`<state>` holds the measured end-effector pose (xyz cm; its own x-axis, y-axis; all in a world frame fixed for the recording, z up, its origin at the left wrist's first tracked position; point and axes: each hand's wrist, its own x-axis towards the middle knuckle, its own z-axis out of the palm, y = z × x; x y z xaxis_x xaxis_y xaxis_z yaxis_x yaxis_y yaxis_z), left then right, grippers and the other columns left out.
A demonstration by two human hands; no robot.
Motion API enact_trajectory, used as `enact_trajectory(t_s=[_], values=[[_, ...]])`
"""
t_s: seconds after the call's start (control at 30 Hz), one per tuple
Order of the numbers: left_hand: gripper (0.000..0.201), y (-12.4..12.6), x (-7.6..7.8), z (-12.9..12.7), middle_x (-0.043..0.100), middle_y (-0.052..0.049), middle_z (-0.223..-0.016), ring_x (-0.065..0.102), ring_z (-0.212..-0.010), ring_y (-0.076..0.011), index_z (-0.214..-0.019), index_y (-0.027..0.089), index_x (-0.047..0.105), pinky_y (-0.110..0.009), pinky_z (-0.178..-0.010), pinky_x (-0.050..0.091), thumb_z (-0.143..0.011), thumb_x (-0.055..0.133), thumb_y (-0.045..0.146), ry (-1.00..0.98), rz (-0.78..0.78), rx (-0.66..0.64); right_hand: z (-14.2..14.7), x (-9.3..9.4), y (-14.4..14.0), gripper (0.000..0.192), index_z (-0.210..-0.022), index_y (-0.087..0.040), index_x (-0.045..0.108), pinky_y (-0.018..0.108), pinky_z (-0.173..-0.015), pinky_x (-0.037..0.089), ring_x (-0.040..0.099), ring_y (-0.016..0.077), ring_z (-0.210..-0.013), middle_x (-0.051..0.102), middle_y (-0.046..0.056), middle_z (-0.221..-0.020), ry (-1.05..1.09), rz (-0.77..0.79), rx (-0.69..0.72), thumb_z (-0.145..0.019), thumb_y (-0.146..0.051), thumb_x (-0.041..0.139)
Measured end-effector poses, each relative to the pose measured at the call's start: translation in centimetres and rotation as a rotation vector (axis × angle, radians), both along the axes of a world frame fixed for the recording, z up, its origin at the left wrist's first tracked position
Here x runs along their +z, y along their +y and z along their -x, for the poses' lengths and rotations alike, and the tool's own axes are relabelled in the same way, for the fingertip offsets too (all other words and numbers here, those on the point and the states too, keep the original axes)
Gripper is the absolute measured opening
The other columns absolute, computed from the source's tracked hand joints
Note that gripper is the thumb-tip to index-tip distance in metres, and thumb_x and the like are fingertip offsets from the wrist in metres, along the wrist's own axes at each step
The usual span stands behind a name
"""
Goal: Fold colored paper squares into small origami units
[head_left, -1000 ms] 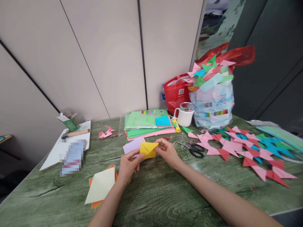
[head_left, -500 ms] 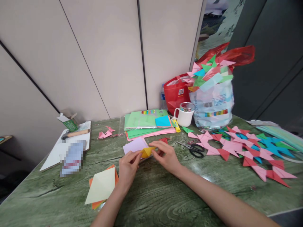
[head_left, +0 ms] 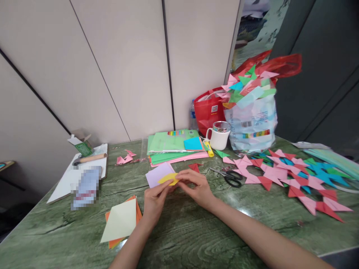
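Observation:
A folded piece of yellow paper [head_left: 167, 178] is pinched between both of my hands above the table. My left hand [head_left: 155, 198] grips its lower left side with thumb and fingers, while my right hand [head_left: 196, 185] holds its right end. Just behind it lies a lilac sheet of paper [head_left: 157, 173], partly covered by the yellow piece. A small red folded paper [head_left: 194, 167] rests beyond my right hand. Near my left forearm sits a stack of square papers [head_left: 120, 220], pale yellow on top with orange beneath.
Black-handled scissors [head_left: 232, 178] lie right of my hands, beside many folded paper shapes [head_left: 276, 173]. Behind stand a white mug [head_left: 218, 139], a red bag [head_left: 207, 114] and a full plastic bag [head_left: 252, 123]. Paper packs [head_left: 168, 142] lie by the wall; a hammer [head_left: 91, 158] rests left on a white board.
The yellow paper has turned from a raised, pointed shape to a flatter one slanting left. My hands have drawn closer together, the left moving slightly right.

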<state>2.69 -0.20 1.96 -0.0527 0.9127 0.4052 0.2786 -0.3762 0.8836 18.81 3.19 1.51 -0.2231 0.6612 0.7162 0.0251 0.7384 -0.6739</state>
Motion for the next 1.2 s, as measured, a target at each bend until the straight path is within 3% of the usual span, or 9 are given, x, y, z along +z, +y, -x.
enact_trajectory(t_s=[0.2,0.43,0.53,0.63,0.73,0.83,0.93,1.07,1.2], values=[[0.022,0.0,0.1,0.1,0.072,0.000,-0.079,0.068,-0.061,-0.0173,-0.086,0.028,0.071,-0.025,-0.059,0.054,-0.071,0.060,0.017,0.219,-0.208,0.043,0.3,-0.1,-0.5,0.017,-0.091,-0.024,0.067,0.023,-0.062,0.052,0.061,0.0137,-0.077,0.062,0.005,-0.088,-0.009,-0.108,0.019,-0.077,-0.017,0.059],[0.022,-0.3,0.0,-0.1,0.072,-0.001,-0.080,0.068,-0.066,-0.0188,-0.087,0.028,0.071,-0.026,-0.062,0.054,-0.071,0.060,0.016,0.217,-0.188,0.016,0.4,0.3,-1.0,0.010,-0.080,-0.018,0.063,0.024,-0.062,0.052,0.059,0.0128,-0.072,0.059,0.005,-0.077,-0.048,-0.075,0.037,-0.081,-0.015,0.053],[0.023,-0.3,0.0,-0.2,0.072,0.000,-0.082,0.068,-0.069,-0.0182,-0.087,0.028,0.071,-0.026,-0.065,0.054,-0.070,0.061,0.015,0.173,-0.174,0.034,0.3,0.3,-1.0,0.009,-0.087,-0.020,0.061,0.025,-0.065,0.052,0.058,0.0140,-0.079,0.057,0.006,-0.086,-0.060,-0.075,0.033,-0.080,-0.018,0.056],[0.022,-0.3,0.3,-0.1,0.072,0.000,-0.080,0.068,-0.067,-0.0165,-0.084,0.028,0.071,-0.024,-0.064,0.053,-0.069,0.062,0.015,0.098,-0.139,0.097,0.3,0.0,-0.9,0.027,-0.098,-0.022,0.055,0.024,-0.061,0.054,0.055,0.0144,-0.082,0.048,0.008,-0.101,-0.010,0.024,0.019,-0.073,-0.025,0.065],[0.020,-0.2,0.5,-0.1,0.073,0.000,-0.079,0.067,-0.068,-0.0161,-0.081,0.027,0.072,-0.023,-0.063,0.053,-0.068,0.063,0.016,0.022,-0.120,0.147,0.4,-0.3,-0.5,0.027,-0.089,-0.022,0.055,0.022,-0.055,0.051,0.053,0.0125,-0.071,0.048,0.003,-0.087,0.061,0.183,-0.028,-0.068,-0.028,0.069],[0.019,-0.2,0.6,-0.1,0.073,0.000,-0.078,0.067,-0.068,-0.0166,-0.081,0.027,0.072,-0.024,-0.064,0.053,-0.067,0.063,0.018,0.003,-0.111,0.156,0.6,-0.3,-0.3,0.026,-0.086,-0.022,0.053,0.022,-0.054,0.048,0.053,0.0108,-0.060,0.051,-0.003,-0.068,0.109,0.396,0.104,-0.067,-0.030,0.069],[0.018,-0.2,0.7,-0.2,0.073,-0.001,-0.079,0.067,-0.071,-0.0176,-0.081,0.027,0.072,-0.026,-0.067,0.053,-0.067,0.064,0.020,0.024,-0.081,0.127,0.7,-0.2,-0.1,0.024,-0.083,-0.020,0.055,0.024,-0.056,0.048,0.056,0.0110,-0.057,0.057,-0.003,-0.065,0.195,0.563,0.232,-0.066,-0.031,0.069],[0.017,-0.2,0.8,-0.3,0.073,-0.002,-0.081,0.066,-0.074,-0.0183,-0.079,0.025,0.073,-0.027,-0.070,0.052,-0.064,0.067,0.022,-0.014,-0.003,0.098,0.6,-0.1,0.0,0.018,-0.072,-0.018,0.063,0.025,-0.063,0.047,0.058,0.0135,-0.068,0.062,0.001,-0.072,0.212,0.512,0.124,-0.061,-0.029,0.073],[0.016,-0.1,0.8,-0.2,0.072,-0.004,-0.076,0.066,-0.070,-0.0188,-0.075,0.021,0.073,-0.027,-0.067,0.053,-0.060,0.070,0.025,-0.101,0.092,0.135,0.5,-0.3,0.3,0.015,-0.068,-0.018,0.066,0.025,-0.061,0.046,0.056,0.0142,-0.067,0.062,0.002,-0.070,0.121,0.440,0.074,-0.062,-0.031,0.072]])
